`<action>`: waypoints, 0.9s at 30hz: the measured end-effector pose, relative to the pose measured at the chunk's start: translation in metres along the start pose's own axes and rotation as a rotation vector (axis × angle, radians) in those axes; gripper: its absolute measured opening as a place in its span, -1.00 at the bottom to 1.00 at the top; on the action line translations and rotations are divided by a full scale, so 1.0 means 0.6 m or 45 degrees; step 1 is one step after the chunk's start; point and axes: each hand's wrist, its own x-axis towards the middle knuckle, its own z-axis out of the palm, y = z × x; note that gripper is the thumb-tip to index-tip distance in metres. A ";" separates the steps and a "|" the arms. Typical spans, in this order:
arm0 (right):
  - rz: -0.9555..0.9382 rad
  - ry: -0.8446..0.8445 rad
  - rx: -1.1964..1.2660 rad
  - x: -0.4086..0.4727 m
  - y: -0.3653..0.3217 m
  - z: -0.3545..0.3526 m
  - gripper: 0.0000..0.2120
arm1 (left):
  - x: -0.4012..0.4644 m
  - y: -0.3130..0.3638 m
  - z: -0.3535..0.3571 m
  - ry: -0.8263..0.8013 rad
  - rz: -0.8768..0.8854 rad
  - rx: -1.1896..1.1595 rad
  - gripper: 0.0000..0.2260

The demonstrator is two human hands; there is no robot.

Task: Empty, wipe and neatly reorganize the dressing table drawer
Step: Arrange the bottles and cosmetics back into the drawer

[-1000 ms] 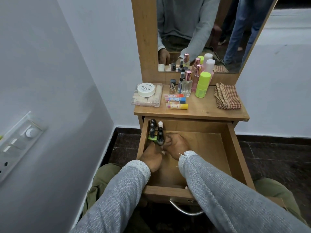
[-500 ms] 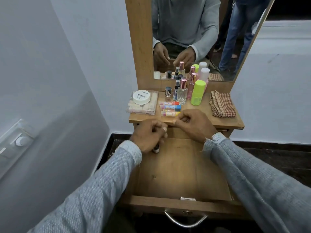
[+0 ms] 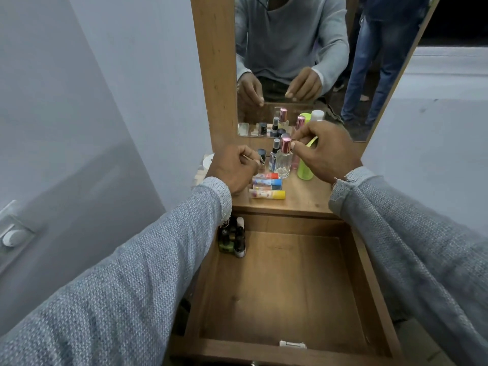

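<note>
Both hands up over the tabletop now, not at the drawer (image 3: 277, 281) edge like 0.5 s ago — left hand (image 3: 232, 167) curled by small bottle (image 3: 262, 155), grip unclear; right hand (image 3: 327, 151) fingertips at perfume bottle (image 3: 284, 161) cap — can't tell if pinching.

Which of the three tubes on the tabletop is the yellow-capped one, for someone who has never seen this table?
Start at the wooden tabletop below the mirror. Three small tubes lie side by side near its front edge. The yellow-capped tube lies nearest the open drawer; the others have a blue and a red cap.
</note>
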 end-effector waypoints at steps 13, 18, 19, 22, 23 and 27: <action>-0.033 -0.183 -0.280 0.049 0.005 0.048 -0.84 | 0.014 -0.025 0.007 0.021 -0.003 0.006 -0.92; 0.010 -0.174 -0.226 0.045 0.003 0.043 -0.81 | 0.008 -0.030 0.003 0.008 -0.017 -0.013 -0.95; 0.020 -0.178 -0.228 0.045 0.003 0.043 -0.81 | 0.005 -0.030 0.003 -0.001 -0.013 -0.011 -0.95; 0.033 -0.194 -0.231 0.042 0.000 0.042 -0.80 | 0.000 -0.031 0.001 -0.009 -0.006 -0.017 -0.94; 0.034 -0.193 -0.231 0.041 -0.001 0.041 -0.80 | -0.002 -0.032 0.001 -0.010 -0.004 -0.017 -0.94; 0.041 -0.193 -0.242 0.037 -0.001 0.037 -0.79 | -0.007 -0.033 -0.003 -0.005 -0.020 -0.036 -0.94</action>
